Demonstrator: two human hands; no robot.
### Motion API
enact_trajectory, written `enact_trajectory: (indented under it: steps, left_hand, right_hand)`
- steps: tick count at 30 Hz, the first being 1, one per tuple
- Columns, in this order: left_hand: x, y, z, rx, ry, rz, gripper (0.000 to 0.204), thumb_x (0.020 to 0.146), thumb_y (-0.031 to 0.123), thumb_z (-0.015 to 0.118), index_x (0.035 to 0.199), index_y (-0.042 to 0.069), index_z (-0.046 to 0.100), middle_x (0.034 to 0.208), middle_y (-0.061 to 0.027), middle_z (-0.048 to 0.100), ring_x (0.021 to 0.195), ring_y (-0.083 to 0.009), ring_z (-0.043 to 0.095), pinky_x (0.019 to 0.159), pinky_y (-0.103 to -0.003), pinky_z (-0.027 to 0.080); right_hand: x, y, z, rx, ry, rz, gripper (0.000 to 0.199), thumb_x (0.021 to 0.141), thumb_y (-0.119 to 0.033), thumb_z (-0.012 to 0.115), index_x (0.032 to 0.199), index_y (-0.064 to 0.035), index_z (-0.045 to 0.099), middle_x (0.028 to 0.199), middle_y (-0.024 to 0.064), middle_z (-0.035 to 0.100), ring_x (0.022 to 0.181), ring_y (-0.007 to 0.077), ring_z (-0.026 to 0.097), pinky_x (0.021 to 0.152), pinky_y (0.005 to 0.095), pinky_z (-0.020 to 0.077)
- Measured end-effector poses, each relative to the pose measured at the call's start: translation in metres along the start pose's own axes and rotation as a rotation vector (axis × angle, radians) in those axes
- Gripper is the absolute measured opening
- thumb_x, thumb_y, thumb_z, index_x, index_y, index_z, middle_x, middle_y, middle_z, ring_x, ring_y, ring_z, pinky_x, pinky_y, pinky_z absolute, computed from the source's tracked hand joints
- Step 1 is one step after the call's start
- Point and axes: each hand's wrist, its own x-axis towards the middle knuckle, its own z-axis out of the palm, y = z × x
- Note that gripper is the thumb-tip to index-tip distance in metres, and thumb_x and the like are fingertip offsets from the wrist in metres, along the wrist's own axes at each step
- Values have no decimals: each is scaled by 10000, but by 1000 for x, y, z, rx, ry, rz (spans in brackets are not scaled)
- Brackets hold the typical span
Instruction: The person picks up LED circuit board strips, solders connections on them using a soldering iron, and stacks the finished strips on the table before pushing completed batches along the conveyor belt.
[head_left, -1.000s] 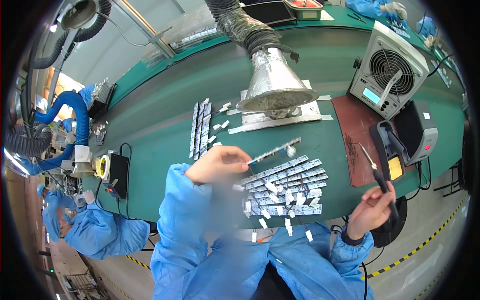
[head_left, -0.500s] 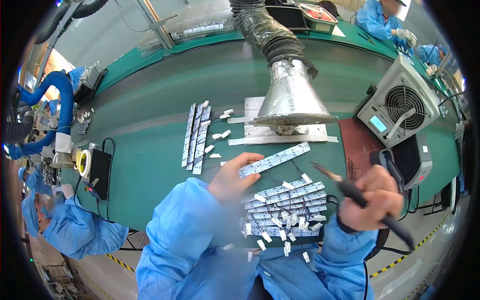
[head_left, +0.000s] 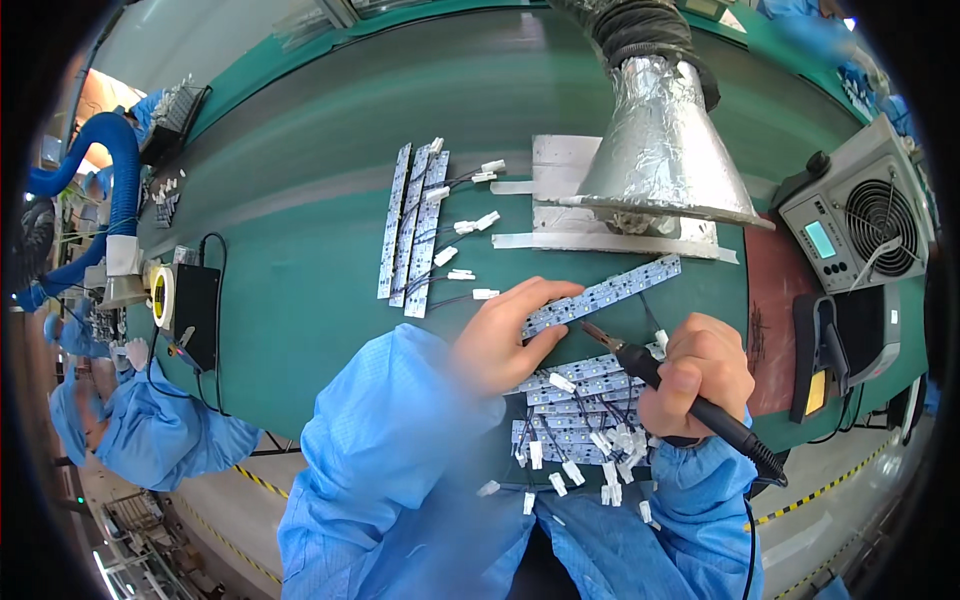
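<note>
Strip in hand: a long white LED strip lies slanted on the green tabletop, just near of the foil fume hood.
Left hand: the left hand presses the strip's near-left end, fingers curled over it, closed on the strip.
Right hand: the right hand grips a black soldering iron, fingers wrapped shut, tip close to the strip's middle.
Progress: judged underway; wired strips lie in a row to the far left, apparently finished, and a pile of strips with white connectors sits below the hands.
Right side: a soldering station and iron stand.
</note>
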Motion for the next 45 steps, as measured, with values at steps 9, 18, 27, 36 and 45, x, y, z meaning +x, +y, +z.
enact_trajectory:
  steps: [9,18,27,36,45]
  left_hand:
    - [-2,-1,1,4,-2,15,400,836,-3,637,1228,-23,563,1166,-189,615,1109,-349,597,957,-381,458]
    - [-3,-1,1,7,2,13,402,836,-5,634,1231,-19,563,1161,-187,616,1106,-346,597,959,-382,456]
    - [-3,-2,1,-4,9,15,403,835,-21,625,1234,-14,565,1152,-183,620,1103,-337,600,961,-378,457]
    - [-3,-3,1,2,8,22,390,840,-12,623,1227,-14,573,1150,-187,623,1097,-340,604,956,-378,459]
    - [-3,0,2,1,12,2,383,843,0,639,1220,-23,580,1141,-177,633,1070,-306,616,945,-356,457]
  right_hand:
    - [-10,5,3,2,-43,27,289,949,-141,548,700,-41,443,500,35,406,386,147,391,376,293,295]
    - [-9,3,6,11,-39,46,291,950,-142,549,701,-45,432,502,33,401,391,148,395,379,293,298]
    - [-10,6,6,19,-50,16,254,952,-122,543,740,-43,426,506,35,400,390,143,383,376,294,285]
    - [-7,7,5,84,-29,3,263,934,-71,525,698,-33,417,512,51,398,395,143,363,374,302,264]
    - [-8,22,-27,-57,347,211,329,946,-23,473,636,-46,365,548,33,384,481,98,296,467,285,234]
